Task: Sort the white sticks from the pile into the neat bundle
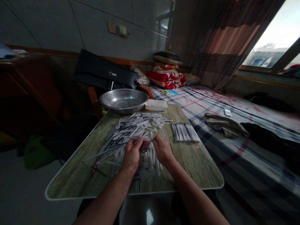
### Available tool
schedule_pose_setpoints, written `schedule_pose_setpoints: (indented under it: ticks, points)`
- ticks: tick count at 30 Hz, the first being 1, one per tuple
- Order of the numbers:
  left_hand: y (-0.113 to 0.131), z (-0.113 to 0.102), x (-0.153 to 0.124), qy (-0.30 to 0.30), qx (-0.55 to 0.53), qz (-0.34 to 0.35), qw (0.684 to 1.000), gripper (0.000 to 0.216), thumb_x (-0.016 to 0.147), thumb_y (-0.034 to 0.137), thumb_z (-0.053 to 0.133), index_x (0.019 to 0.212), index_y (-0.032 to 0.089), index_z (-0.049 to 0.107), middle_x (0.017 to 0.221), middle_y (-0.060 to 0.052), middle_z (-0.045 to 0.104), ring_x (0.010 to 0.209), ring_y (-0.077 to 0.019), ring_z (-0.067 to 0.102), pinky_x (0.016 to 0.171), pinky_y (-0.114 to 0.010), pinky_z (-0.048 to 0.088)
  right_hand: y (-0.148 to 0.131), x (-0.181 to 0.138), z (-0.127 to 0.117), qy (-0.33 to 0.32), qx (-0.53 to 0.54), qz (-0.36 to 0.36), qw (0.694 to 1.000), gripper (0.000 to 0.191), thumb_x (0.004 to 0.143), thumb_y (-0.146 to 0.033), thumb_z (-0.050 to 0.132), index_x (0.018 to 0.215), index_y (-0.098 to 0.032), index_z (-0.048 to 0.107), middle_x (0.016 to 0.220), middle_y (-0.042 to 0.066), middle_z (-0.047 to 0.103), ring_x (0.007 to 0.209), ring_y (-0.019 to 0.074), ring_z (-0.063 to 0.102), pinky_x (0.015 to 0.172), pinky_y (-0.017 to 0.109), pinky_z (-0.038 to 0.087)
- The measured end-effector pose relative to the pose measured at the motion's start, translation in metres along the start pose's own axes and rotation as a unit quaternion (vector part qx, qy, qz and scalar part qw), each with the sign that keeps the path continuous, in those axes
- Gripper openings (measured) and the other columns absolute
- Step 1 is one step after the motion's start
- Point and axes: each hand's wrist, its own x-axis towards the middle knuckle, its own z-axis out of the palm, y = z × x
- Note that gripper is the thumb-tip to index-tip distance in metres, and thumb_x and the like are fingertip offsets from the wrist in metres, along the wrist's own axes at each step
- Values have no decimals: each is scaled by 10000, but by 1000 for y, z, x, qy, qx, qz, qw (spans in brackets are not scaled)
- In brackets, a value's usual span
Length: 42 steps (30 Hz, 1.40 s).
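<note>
My left hand (132,153) is closed around a slim whitish pen (133,138), which lies nearly level and points left. Its right end meets the fingertips of my right hand (163,150), which are pinched together at a small dark tip. Under and behind both hands spreads a loose pile of white pen pieces (126,129), some with dark ends. More short white pieces (152,156) lie below the hands. A neat row of pens (185,132) with dark ends lies to the right of my right hand.
The wood-patterned table (70,179) has a pale rim. At its far end are a metal basin (124,107) and a white plastic tray (156,105). A bed (194,109) with clothes (226,125) and folded bedding (165,78) adjoins on the right. A dark case (105,70) leans behind.
</note>
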Motion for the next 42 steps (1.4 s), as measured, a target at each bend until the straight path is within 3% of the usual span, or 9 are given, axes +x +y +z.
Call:
schedule_pose_setpoints:
  ticks: [4,11,15,19,22,30,37,39,42]
  points:
    - [-2,-2,-1,-32,21,29,999,409,594,375,836,828,180,562,742,-11,735,665,-184,711,657,-298,569,-1,-1,3,-18,156,130,979,338,911,-426,430,641,-223,424,538,-38,408,485,113,370,492,245,292]
    - [-6,-4,-2,-70,68,62,993,320,690,359,783,852,170,581,769,-18,730,681,-172,708,647,-269,557,-9,-3,0,-89,460,332,819,458,793,-609,524,605,-228,353,434,-101,303,338,54,211,338,202,147]
    - [-6,-4,-2,-40,80,64,994,342,680,387,782,854,169,584,759,-18,728,655,-172,704,618,-265,553,-6,-2,-3,-102,367,272,884,425,872,-572,405,652,-210,442,485,-59,409,361,78,338,362,214,247]
    - [-5,-5,-1,3,79,60,995,367,671,416,776,854,160,587,730,-19,720,621,-168,693,580,-259,545,-1,-1,-7,-65,117,67,989,174,884,-347,481,850,-187,540,715,12,579,626,138,537,590,255,407]
    - [-4,-7,1,22,74,56,995,371,663,416,774,855,158,590,719,-20,717,594,-164,683,554,-250,534,-2,-1,-8,-38,-14,-27,999,107,903,-243,457,863,-189,541,817,44,595,753,166,551,693,277,410]
    - [-6,-6,2,1,44,56,997,365,643,399,791,818,163,573,696,-7,710,584,-151,673,562,-245,533,-7,-5,-10,-50,-163,-104,980,237,967,-252,395,772,-205,521,767,52,580,724,167,534,687,260,387]
    - [-5,-3,-2,-29,37,54,997,380,642,390,802,828,178,548,741,-6,717,677,-174,700,634,-274,553,-4,-6,-8,-69,85,49,993,363,939,-383,413,626,-202,445,552,-27,436,501,102,400,521,233,309]
    - [-5,-2,-3,-41,44,51,997,376,650,389,797,833,178,545,752,-10,721,686,-178,702,647,-284,558,-4,-7,-6,-93,227,143,959,409,907,-485,441,610,-204,430,494,-55,374,428,81,324,447,219,265]
    - [-4,-1,-4,-55,59,46,996,361,671,386,785,839,176,545,763,-14,723,694,-179,703,665,-296,564,-6,-8,-5,-123,431,267,853,431,824,-570,522,613,-215,400,452,-90,304,369,60,222,368,206,176]
